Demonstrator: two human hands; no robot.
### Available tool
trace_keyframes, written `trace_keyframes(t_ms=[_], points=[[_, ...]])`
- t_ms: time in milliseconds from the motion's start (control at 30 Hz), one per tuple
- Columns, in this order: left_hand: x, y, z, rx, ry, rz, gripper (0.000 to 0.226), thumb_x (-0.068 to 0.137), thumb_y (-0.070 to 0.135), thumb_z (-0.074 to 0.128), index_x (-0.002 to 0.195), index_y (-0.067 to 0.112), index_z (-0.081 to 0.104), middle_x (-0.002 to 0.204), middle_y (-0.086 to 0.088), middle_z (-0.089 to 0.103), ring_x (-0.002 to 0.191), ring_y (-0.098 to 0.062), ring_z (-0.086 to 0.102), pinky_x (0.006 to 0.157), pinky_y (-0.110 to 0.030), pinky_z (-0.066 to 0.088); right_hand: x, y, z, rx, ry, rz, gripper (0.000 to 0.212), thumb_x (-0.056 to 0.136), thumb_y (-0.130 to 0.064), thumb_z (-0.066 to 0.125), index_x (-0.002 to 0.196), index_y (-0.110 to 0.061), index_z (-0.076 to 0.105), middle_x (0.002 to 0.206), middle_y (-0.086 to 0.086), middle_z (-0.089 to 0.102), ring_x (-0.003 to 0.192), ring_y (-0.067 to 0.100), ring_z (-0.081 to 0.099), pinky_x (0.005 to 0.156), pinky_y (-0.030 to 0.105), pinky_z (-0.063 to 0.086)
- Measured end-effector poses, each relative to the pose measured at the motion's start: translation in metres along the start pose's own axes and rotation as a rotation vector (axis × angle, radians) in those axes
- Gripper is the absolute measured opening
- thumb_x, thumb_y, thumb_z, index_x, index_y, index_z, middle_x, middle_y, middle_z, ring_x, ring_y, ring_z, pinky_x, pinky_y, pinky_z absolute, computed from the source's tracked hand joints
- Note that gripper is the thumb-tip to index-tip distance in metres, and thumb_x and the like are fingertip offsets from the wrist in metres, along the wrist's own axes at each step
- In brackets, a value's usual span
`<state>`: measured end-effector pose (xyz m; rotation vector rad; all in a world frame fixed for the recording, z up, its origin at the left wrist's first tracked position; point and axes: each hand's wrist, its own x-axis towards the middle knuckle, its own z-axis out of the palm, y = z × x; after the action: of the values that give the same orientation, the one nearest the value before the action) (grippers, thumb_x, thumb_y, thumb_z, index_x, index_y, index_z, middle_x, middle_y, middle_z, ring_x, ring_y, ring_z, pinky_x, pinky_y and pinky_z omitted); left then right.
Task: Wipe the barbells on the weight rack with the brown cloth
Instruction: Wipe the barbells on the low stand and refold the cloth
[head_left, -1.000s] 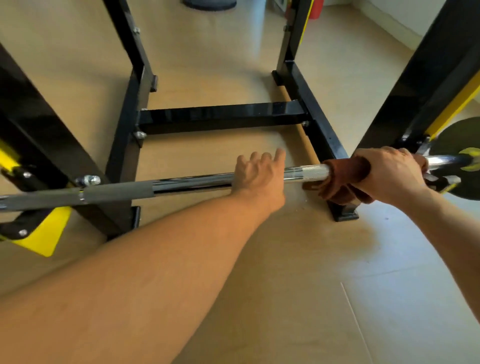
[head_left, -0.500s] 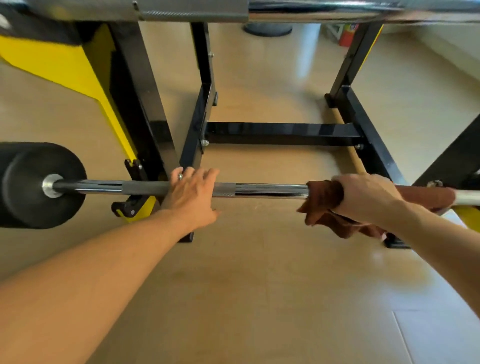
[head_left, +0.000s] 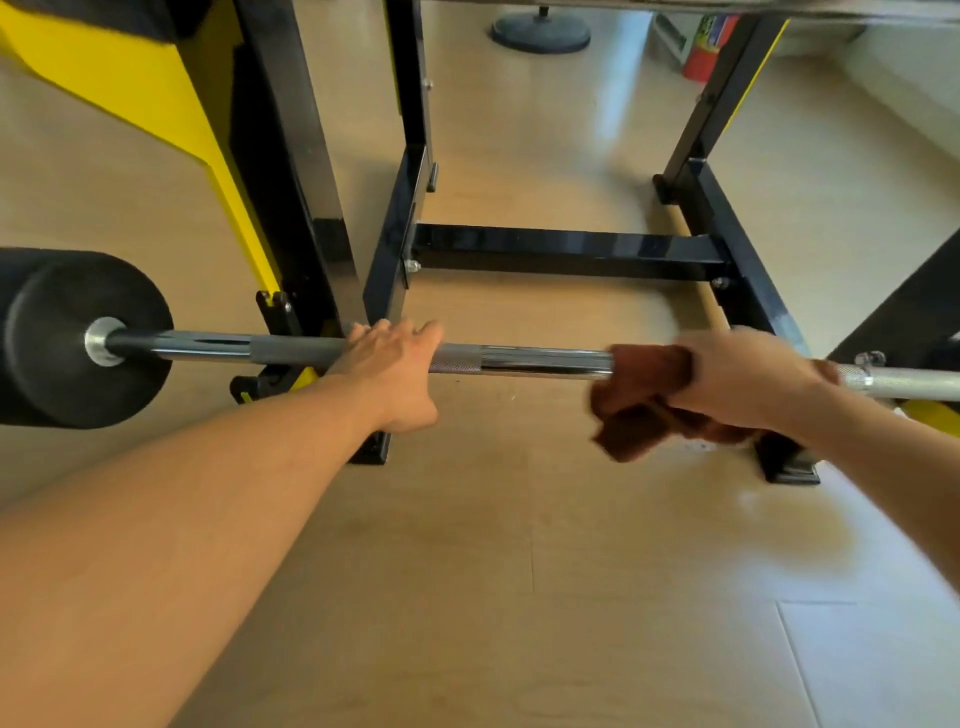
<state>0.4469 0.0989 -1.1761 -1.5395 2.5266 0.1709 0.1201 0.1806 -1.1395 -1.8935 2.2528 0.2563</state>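
A chrome barbell (head_left: 540, 361) lies horizontally across the black and yellow weight rack (head_left: 566, 249), with a black weight plate (head_left: 62, 343) on its left end. My left hand (head_left: 395, 369) grips the bar near the left upright, fingers curled over the top. My right hand (head_left: 748, 379) grips the brown cloth (head_left: 644, 395), which is wrapped round the bar right of the middle; loose cloth hangs below the bar. A second bar runs blurred along the top edge.
Black rack uprights and base feet (head_left: 789, 467) stand on the tan floor behind the bar. A round dark base (head_left: 540, 31) and a red object (head_left: 704, 52) sit at the back. A yellow bracket (head_left: 935, 415) shows at the right edge.
The view has swung left, bringing the black weight plate into sight. My right hand with the cloth has slid left along the bar. My left hand has moved left to the upright.
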Motion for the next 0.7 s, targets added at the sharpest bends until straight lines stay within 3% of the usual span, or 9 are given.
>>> trace_keyframes(t_ms=[67,167,267,367,500,700], points=[[0.001,-0.001,0.000,-0.011,0.001,0.011,0.074,0.069,0.044,0.079,0.129,0.029,0.039,0.115,0.000,0.047,0.107,-0.022,0.046,0.100,-0.045,0.037,-0.014,0.043,-0.002,0.028,0.041,0.118,0.029,0.088,-0.060,0.066,0.084,-0.033,0.056,0.068,-0.007,0.065,0.062,0.011,0.065,0.056,0.027,0.049],[0.003,0.000,-0.003,-0.017,-0.017,0.020,0.077,0.068,0.046,0.080,0.131,0.029,0.038,0.117,0.000,0.047,0.108,-0.022,0.045,0.099,-0.044,0.036,-0.012,0.044,-0.001,0.040,0.046,0.113,0.032,0.086,-0.063,0.065,0.094,-0.033,0.060,0.068,-0.007,0.065,0.062,0.010,0.064,0.052,0.024,0.043],[0.004,0.002,-0.004,-0.010,-0.007,0.001,0.076,0.067,0.047,0.081,0.129,0.030,0.040,0.114,0.002,0.048,0.106,-0.021,0.046,0.096,-0.044,0.037,-0.002,-0.003,0.002,0.083,-0.013,0.008,0.027,0.089,-0.059,0.066,0.096,-0.034,0.060,0.067,-0.009,0.066,0.057,0.005,0.066,0.054,0.024,0.051],[0.005,0.003,-0.004,-0.002,-0.033,-0.010,0.080,0.066,0.049,0.082,0.131,0.031,0.039,0.116,0.002,0.049,0.108,-0.021,0.046,0.097,-0.044,0.036,0.014,-0.080,0.012,0.047,0.045,-0.185,0.028,0.089,-0.057,0.067,0.098,-0.034,0.054,0.074,-0.011,0.063,0.062,0.001,0.060,0.058,0.023,0.048],[0.005,0.003,-0.007,-0.003,-0.045,-0.047,0.084,0.062,0.053,0.085,0.129,0.028,0.041,0.118,0.002,0.051,0.113,-0.024,0.048,0.098,-0.046,0.037,0.033,-0.182,0.020,0.026,0.119,-0.328,0.023,0.096,-0.044,0.062,0.104,-0.023,0.059,0.077,-0.006,0.059,0.069,0.011,0.058,0.070,0.030,0.052],[0.002,0.005,-0.009,-0.002,-0.070,-0.062,0.095,0.060,0.051,0.090,0.136,0.026,0.039,0.126,0.000,0.048,0.119,-0.027,0.047,0.103,-0.047,0.037,0.029,-0.157,0.022,0.060,0.173,-0.377,0.025,0.094,-0.045,0.063,0.111,-0.028,0.056,0.075,-0.010,0.055,0.067,0.009,0.055,0.070,0.031,0.049]])
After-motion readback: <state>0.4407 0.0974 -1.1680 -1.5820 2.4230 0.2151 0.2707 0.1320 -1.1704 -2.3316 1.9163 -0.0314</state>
